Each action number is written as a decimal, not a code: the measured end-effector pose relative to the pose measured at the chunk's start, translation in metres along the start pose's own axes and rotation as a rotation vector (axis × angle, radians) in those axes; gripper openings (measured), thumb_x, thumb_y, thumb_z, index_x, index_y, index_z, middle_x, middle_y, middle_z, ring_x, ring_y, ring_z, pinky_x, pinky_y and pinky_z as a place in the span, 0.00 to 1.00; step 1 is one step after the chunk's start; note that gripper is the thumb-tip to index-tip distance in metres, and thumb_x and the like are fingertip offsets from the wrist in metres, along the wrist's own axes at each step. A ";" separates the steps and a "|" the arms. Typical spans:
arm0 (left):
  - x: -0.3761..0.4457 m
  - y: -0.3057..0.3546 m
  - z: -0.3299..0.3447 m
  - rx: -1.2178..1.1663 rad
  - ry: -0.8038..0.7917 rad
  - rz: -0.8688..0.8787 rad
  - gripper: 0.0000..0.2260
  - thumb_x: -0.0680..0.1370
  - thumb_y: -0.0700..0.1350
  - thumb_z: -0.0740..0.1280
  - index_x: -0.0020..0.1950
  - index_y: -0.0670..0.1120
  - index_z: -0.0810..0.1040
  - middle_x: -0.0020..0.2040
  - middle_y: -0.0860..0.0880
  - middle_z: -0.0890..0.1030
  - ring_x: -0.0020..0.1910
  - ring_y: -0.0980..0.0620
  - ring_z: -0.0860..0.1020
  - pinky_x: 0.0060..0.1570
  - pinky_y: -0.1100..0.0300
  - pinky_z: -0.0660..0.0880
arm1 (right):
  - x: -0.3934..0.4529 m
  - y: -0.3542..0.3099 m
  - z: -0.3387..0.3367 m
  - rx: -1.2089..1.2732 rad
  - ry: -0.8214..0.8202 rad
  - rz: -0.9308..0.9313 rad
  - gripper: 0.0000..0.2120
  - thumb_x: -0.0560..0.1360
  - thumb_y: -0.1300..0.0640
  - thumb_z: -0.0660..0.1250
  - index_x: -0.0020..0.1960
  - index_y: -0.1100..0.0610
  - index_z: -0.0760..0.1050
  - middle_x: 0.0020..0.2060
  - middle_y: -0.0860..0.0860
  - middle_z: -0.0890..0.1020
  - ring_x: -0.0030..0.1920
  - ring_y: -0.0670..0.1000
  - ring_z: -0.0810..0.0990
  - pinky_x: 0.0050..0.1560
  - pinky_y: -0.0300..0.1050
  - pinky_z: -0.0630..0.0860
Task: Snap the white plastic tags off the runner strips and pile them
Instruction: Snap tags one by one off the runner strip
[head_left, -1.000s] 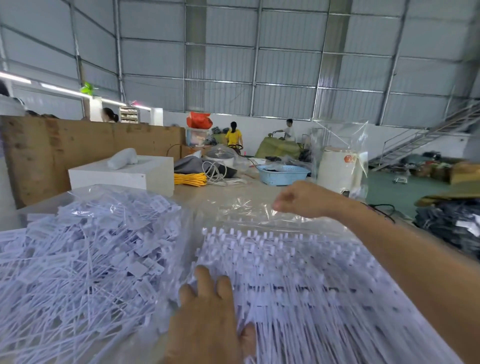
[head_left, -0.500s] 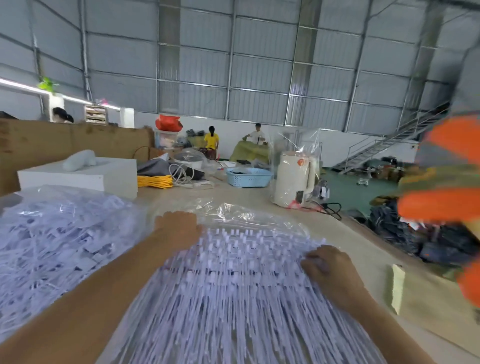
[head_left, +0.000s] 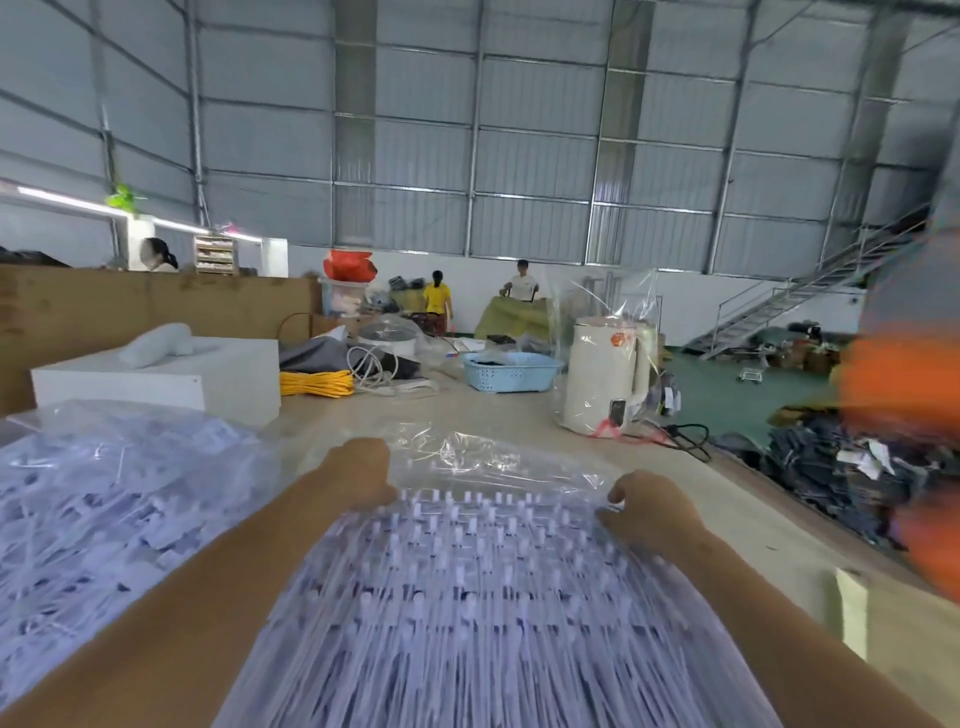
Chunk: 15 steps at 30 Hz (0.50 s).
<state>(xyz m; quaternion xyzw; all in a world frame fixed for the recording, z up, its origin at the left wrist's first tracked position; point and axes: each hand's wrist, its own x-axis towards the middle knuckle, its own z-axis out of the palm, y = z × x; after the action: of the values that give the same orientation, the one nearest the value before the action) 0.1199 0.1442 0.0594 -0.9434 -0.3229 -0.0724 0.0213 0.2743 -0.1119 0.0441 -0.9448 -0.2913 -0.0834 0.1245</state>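
Note:
A thick stack of white runner strips with tags (head_left: 478, 597) lies in front of me inside a clear plastic bag (head_left: 498, 457). My left hand (head_left: 361, 475) sits at the stack's far left corner, fingers curled down over its end. My right hand (head_left: 647, 512) is at the far right corner, fingers curled onto the bag and the stack's edge. On the left lies a loose pile of white tags (head_left: 104, 509) under clear plastic.
A white box (head_left: 171, 382) stands behind the loose pile, with yellow cable (head_left: 317, 383), a blue basket (head_left: 511, 370) and a wrapped cream kettle (head_left: 605, 382) further back. The table edge runs along the right, dark clothes (head_left: 841, 467) below it. An orange blurred shape (head_left: 904, 441) fills the right edge.
My left hand moved from the near end of the stack to its far left corner. My right hand drew back from beyond the stack to its right corner, then slid forward a little.

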 end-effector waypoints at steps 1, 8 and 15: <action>0.002 -0.001 -0.003 -0.016 0.033 0.000 0.15 0.75 0.49 0.66 0.54 0.39 0.77 0.55 0.43 0.78 0.55 0.46 0.76 0.48 0.58 0.71 | 0.005 -0.001 0.000 0.025 0.013 0.004 0.11 0.77 0.52 0.64 0.51 0.59 0.77 0.48 0.53 0.80 0.45 0.49 0.77 0.45 0.37 0.73; -0.005 -0.001 -0.058 -0.036 0.272 0.051 0.15 0.80 0.50 0.62 0.43 0.40 0.75 0.40 0.43 0.76 0.48 0.44 0.78 0.44 0.54 0.72 | 0.018 -0.009 -0.027 0.429 0.330 0.009 0.16 0.80 0.51 0.61 0.56 0.65 0.75 0.49 0.60 0.80 0.44 0.53 0.75 0.48 0.46 0.73; -0.062 0.012 -0.107 -0.163 0.628 0.163 0.16 0.80 0.48 0.61 0.35 0.41 0.73 0.34 0.42 0.75 0.38 0.43 0.75 0.39 0.54 0.69 | -0.035 -0.004 -0.055 0.704 0.626 -0.110 0.14 0.80 0.63 0.59 0.64 0.61 0.75 0.43 0.52 0.81 0.40 0.46 0.80 0.39 0.31 0.72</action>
<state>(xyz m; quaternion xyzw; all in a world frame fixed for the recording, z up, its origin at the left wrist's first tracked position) 0.0656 0.0876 0.1556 -0.8963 -0.2174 -0.3832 0.0498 0.2389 -0.1431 0.0889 -0.7577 -0.3000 -0.2669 0.5145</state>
